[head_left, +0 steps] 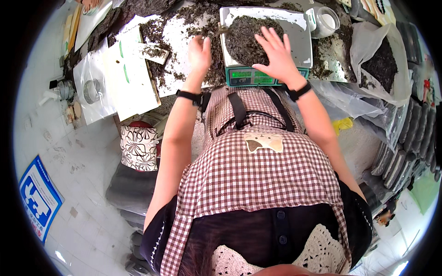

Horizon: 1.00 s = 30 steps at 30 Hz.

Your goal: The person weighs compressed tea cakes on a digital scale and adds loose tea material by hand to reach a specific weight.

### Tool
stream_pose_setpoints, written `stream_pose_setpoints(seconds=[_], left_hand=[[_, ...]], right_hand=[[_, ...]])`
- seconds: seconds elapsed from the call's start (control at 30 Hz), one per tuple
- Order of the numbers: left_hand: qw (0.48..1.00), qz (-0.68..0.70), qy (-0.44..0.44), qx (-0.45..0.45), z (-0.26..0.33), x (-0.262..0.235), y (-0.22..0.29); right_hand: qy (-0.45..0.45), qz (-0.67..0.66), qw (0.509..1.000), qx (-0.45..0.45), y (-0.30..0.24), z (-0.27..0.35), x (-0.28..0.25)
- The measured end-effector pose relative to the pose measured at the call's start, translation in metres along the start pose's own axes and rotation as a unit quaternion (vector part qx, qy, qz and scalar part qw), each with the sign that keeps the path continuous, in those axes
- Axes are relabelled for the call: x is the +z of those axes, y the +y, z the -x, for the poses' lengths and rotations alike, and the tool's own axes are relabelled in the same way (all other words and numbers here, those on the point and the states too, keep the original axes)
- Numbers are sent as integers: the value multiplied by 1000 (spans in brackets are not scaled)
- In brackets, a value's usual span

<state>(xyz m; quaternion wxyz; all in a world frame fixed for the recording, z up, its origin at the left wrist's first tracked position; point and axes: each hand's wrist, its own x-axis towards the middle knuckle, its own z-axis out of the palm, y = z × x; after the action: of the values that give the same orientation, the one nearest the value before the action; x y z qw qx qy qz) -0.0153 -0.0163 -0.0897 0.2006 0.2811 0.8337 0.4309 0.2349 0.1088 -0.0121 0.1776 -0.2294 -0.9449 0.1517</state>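
Observation:
A round, dark cake of dried, flaky plant matter (246, 39), perhaps seaweed, lies on the pan of a digital scale (301, 48) with a lit green display. My right hand (275, 55) rests on the right side of this cake, its fingers spread and stretched out. Left of the scale, my left hand (200, 56) hovers over loose dark flakes (195, 20) strewn on the white table. Its fingers curl inward, and whatever may be between them is too small and blurred to make out. Dark bands circle both wrists.
To the scale's right stands a clear jar (328, 22), and beyond it a clear plastic bag (393, 87) holds more dark flakes. White sheets (126, 76) lie on the table's left side. A stool with a patterned cover (139, 148) stands below the table at left; grey packs (398, 161) are stacked at right.

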Motion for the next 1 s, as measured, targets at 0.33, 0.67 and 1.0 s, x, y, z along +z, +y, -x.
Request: stream_pose_setpoints(seconds=[0.33, 0.67, 1.0], left_hand=[[989, -149, 1, -22, 71, -1, -140], [974, -29, 31, 220, 29, 17, 30], [954, -60, 15, 292, 43, 41, 58]], right_hand=[[168, -247, 853, 428, 133, 158, -14], [83, -303, 813, 490, 123, 104, -21], [-5, -110, 917, 383, 70, 11, 17]])
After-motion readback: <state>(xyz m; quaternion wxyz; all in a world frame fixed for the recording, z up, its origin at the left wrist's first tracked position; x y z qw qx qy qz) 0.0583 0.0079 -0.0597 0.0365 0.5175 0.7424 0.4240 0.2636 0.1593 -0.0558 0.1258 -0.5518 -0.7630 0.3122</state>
